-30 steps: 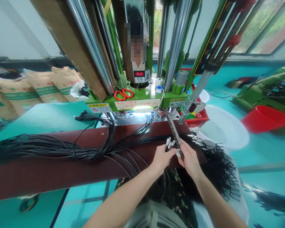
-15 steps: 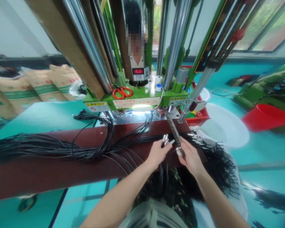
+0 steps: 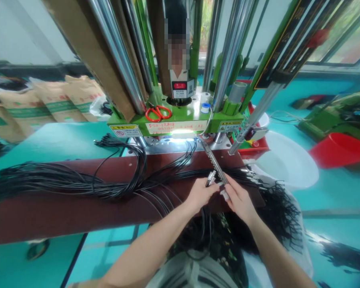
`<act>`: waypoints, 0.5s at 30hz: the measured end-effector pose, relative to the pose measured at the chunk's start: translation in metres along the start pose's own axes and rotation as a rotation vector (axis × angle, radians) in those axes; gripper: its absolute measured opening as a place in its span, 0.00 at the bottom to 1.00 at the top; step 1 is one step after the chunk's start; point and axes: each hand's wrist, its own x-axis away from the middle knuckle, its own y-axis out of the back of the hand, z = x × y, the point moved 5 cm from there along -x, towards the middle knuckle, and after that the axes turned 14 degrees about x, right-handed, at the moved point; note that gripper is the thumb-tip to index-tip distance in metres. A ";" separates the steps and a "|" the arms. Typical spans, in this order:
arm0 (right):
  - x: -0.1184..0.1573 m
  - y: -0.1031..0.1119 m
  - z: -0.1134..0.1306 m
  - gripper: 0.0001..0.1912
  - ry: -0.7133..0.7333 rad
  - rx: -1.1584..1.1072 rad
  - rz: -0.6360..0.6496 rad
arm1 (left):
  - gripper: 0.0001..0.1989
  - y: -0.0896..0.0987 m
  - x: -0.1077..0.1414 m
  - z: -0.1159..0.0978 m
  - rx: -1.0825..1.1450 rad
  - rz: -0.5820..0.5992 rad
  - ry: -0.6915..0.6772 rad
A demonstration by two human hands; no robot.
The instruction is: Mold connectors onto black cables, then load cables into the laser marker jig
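Note:
My left hand is closed round several cable ends whose silvery connectors stick up past the fingers. Just to its right, my right hand grips the near end of a long metal bar with notches along it. The bar slants away toward the metal plate under the green machine. A pale piece shows between the hands at the bar's near end. Black cables lie in a thick bundle across the brown board; some run under the machine's lit front.
Red-handled scissors and a blue-and-white roll rest on the machine. Right of it stand a red bin, a white tub and a red bucket. More black cables hang off the board's right end. A person's head is behind the machine.
The view has shifted slightly. My hands have come closer together, and the left one now sits nearer the bar's near end. Both keep their hold.

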 end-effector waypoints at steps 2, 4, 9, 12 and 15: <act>-0.002 0.001 -0.003 0.31 -0.019 -0.047 -0.013 | 0.17 0.003 -0.001 -0.003 -0.005 0.015 -0.067; -0.003 0.003 -0.007 0.30 -0.068 -0.123 -0.043 | 0.18 0.009 -0.003 -0.011 0.052 -0.019 -0.155; -0.005 0.003 -0.010 0.28 -0.118 -0.260 -0.028 | 0.18 0.021 -0.005 -0.017 0.426 -0.100 -0.142; -0.004 0.001 -0.005 0.28 -0.108 -0.255 -0.022 | 0.18 0.013 -0.003 -0.011 0.495 -0.024 -0.016; -0.002 0.001 0.000 0.28 -0.110 -0.228 -0.037 | 0.18 0.006 -0.002 -0.007 0.426 0.011 0.003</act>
